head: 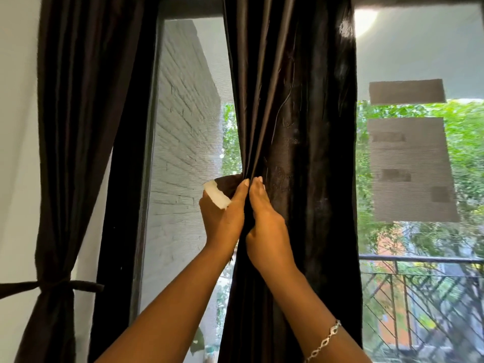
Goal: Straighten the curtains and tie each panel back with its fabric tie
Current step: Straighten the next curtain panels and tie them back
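A dark brown curtain panel point(296, 113) hangs in front of the window's middle. My left hand point(222, 216) grips its left edge, holding a dark fabric tie point(227, 184) with a white end point(216, 196). My right hand point(264, 221) pinches the gathered folds just beside the left hand. At the far left hangs another dark curtain panel point(78, 100), cinched low down by its fabric tie point(56, 286).
The dark window frame point(149, 153) stands between the two panels. Behind the screen are a white brick wall point(183, 127), trees and a balcony railing point(419, 260). Grey patches point(408, 169) sit on the right screen. A white wall point(15, 127) lies left.
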